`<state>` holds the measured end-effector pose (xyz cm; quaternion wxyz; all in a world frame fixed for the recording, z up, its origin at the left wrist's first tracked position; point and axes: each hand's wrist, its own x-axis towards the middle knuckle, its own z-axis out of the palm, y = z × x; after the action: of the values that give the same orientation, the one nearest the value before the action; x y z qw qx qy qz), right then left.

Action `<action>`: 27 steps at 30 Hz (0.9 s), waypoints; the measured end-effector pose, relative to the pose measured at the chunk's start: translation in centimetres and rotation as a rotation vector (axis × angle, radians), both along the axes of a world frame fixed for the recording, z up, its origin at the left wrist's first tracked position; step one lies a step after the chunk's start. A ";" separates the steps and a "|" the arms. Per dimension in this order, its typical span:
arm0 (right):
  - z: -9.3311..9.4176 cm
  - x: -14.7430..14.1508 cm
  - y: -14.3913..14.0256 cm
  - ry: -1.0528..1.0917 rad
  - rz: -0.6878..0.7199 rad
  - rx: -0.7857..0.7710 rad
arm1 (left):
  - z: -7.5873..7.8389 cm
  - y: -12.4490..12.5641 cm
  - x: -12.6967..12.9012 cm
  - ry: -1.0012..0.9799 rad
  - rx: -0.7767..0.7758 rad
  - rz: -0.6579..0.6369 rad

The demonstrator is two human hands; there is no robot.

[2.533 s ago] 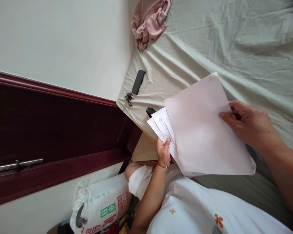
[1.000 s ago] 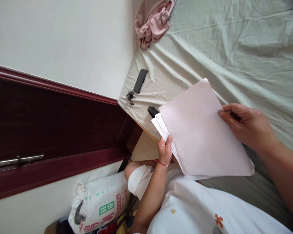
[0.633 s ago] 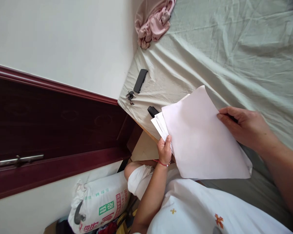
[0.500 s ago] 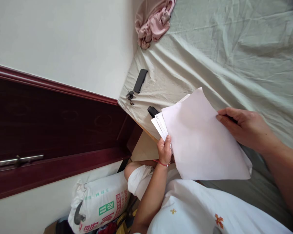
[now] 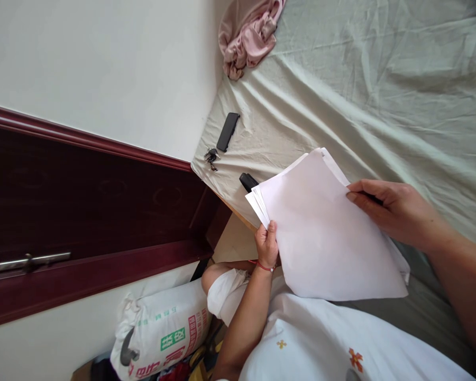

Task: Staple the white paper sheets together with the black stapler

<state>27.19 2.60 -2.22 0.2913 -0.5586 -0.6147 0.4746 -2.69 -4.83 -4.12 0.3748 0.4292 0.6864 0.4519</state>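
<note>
The left hand (image 5: 266,244) has its grip closed on the lower left edge of a stack of white papers (image 5: 325,233), thumb on top and the other fingers hidden beneath. The right hand (image 5: 394,211) pinches the stack's right edge, thumb and forefinger pressed together over the top sheet (a thin dark object seems to lie under that hand, too hidden to name). The papers are held tilted above the near edge of the bed (image 5: 381,84), their corners fanned slightly at the upper left. A red string sits on the left wrist. Just behind the stack's left corner a black object (image 5: 247,181) rests on the pale green sheet. Farther off lie a dark phone (image 5: 227,132) and, just beside it, a bunch of keys (image 5: 210,157). A crumpled pink cloth (image 5: 248,37) lies at the bed's far corner by the wall. Below the left arm stands a printed white sack (image 5: 162,330).
</note>
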 end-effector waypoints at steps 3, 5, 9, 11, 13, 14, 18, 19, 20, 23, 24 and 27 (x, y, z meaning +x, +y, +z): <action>0.0 0.0 0.0 0.014 0.013 0.024 | 0.1 0.0 0.1 -0.008 -0.001 0.003; -0.1 0.0 -0.1 0.020 0.016 0.032 | 0.3 0.0 0.1 -0.009 -0.003 0.003; -0.5 -0.1 -0.2 0.038 -0.008 0.052 | 0.2 0.1 0.2 0.012 0.016 0.000; -0.6 -0.1 -0.2 0.047 -0.044 0.074 | -0.1 0.1 0.3 0.013 0.028 0.014; -0.5 -0.1 -0.1 0.046 -0.083 0.137 | -0.3 0.2 0.3 -0.027 0.025 0.053; -0.4 -0.2 0.0 0.043 -0.096 0.181 | -0.3 0.2 0.4 -0.066 0.023 0.081; -0.5 -0.2 0.2 0.037 -0.107 0.288 | 0.6 0.5 1.1 -0.290 0.052 0.229; -0.7 -0.3 0.2 0.045 -0.108 0.279 | 1.1 0.6 1.2 -0.343 0.068 0.267; -0.9 -0.3 0.1 0.055 -0.107 0.254 | 1.7 0.8 1.3 -0.388 0.085 0.301; -1.7 -0.4 0.0 0.135 -0.103 0.142 | 3.8 1.6 1.5 -0.484 0.136 0.376; -1.8 -0.5 0.0 0.182 -0.100 0.101 | 4.4 2.0 1.5 -0.507 0.150 0.402; -1.6 -0.3 0.1 0.296 -0.063 -0.002 | 5.9 3.4 1.6 -0.584 0.169 0.470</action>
<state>26.85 2.71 -3.78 0.3931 -0.5018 -0.5466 0.5430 -1.09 -1.42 1.77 0.4042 0.1427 0.5906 0.6837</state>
